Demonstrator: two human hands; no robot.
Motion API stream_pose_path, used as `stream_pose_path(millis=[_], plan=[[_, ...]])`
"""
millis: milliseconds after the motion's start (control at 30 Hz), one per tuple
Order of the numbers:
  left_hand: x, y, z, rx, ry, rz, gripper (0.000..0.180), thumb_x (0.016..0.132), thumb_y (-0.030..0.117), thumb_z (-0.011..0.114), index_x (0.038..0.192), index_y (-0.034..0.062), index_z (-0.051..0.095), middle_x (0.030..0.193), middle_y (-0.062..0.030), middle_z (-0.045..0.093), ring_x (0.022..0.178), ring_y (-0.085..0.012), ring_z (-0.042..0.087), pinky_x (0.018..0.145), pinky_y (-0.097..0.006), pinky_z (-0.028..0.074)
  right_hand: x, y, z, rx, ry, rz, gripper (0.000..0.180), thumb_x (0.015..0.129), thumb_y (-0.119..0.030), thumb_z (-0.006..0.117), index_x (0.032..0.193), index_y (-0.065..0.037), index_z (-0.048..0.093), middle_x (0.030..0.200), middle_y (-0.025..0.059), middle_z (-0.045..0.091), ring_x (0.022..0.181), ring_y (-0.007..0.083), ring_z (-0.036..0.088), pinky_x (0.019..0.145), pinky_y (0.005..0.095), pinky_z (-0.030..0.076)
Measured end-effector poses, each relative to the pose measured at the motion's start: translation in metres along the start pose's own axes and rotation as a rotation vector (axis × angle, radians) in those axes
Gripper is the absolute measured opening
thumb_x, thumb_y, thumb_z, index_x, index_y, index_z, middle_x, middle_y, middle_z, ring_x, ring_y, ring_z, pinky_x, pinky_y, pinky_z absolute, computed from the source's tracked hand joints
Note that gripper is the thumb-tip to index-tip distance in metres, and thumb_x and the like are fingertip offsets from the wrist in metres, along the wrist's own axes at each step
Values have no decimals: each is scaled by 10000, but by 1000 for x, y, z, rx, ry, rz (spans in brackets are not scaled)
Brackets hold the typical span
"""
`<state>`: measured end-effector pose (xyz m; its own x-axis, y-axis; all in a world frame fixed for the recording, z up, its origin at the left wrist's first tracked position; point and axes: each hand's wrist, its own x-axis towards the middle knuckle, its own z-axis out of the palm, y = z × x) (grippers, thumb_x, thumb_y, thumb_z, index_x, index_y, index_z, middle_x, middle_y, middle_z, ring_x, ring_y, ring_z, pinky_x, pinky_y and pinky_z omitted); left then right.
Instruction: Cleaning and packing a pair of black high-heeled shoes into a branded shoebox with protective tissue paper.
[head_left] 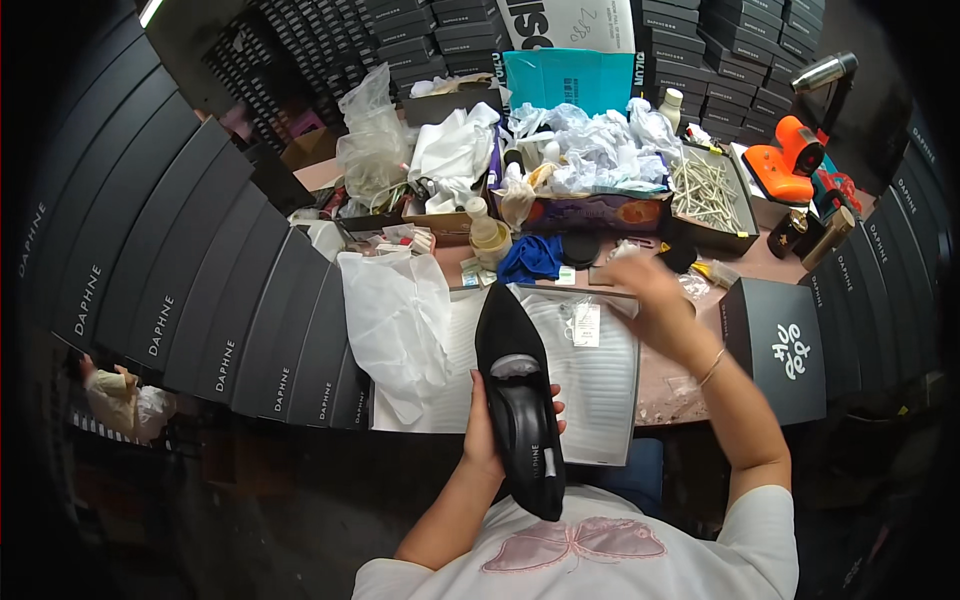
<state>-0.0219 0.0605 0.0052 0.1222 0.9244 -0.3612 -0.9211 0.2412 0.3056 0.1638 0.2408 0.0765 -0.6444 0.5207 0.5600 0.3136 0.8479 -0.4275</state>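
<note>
My left hand [482,428] is wrapped round a black pointed-toe shoe [522,410], its toe pointing away from me. White stuffing [515,367] shows inside the toe, and a small pale sticker lies on the insole. My right hand [655,305] is raised over the far right part of an open shoebox [610,425]; motion smears its fingers, so I cannot make out whether it holds anything. Beneath the shoe, the box is lined with pale ribbed sheeting. White tissue paper [395,325] spreads over its left side, and a white hang tag [586,326] rests near the right hand.
Grey shoeboxes [180,270] stand in a row at the left; another box [785,350] is at right. Behind are a blue cloth [530,260], a bottle [488,235], a carton of crumpled paper [590,205], a tray of thin sticks [715,190] and an orange tool [785,165].
</note>
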Motion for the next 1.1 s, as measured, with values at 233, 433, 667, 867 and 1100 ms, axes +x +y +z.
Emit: stream_pose_path(millis=[233,433,667,867,1100], plan=[[-15,-39,6,30,170,191,702,950,666,271,1405,142,378,1352,-120,481,1221,-291,514,990,-473,462,-41,-72,84,-205,-58,-302,255,819,-194,586,1047,-83,612,802,-5,533,726,138,547,652,306,385],[-38,-54,17,52,182,259,764,924,694,306,1423,118,366,1363,-94,474,1281,-253,454,1057,-413,396,-42,-97,94,-226,-89,-257,117,781,-164,578,852,-74,551,695,16,517,585,164,598,539,311,426],[-48,-46,8,90,279,279,720,946,651,350,1361,68,432,1302,-97,524,1217,-244,504,1048,-398,397,-56,-96,106,28,-6,-195,221,708,-160,690,823,-65,527,691,46,525,544,194,587,488,318,456],[-41,-14,-32,4,300,287,751,922,670,358,1219,0,520,1115,-174,612,1016,-287,615,886,-466,508,-86,-77,75,491,157,343,251,699,-75,719,901,-28,579,678,55,513,526,130,497,504,270,429],[-40,-14,-23,-53,216,164,746,925,655,379,1262,1,500,1163,-194,593,1053,-310,605,909,-482,491,-97,-22,133,-129,-61,114,238,749,-258,743,884,-88,644,776,62,592,696,256,612,648,374,466]])
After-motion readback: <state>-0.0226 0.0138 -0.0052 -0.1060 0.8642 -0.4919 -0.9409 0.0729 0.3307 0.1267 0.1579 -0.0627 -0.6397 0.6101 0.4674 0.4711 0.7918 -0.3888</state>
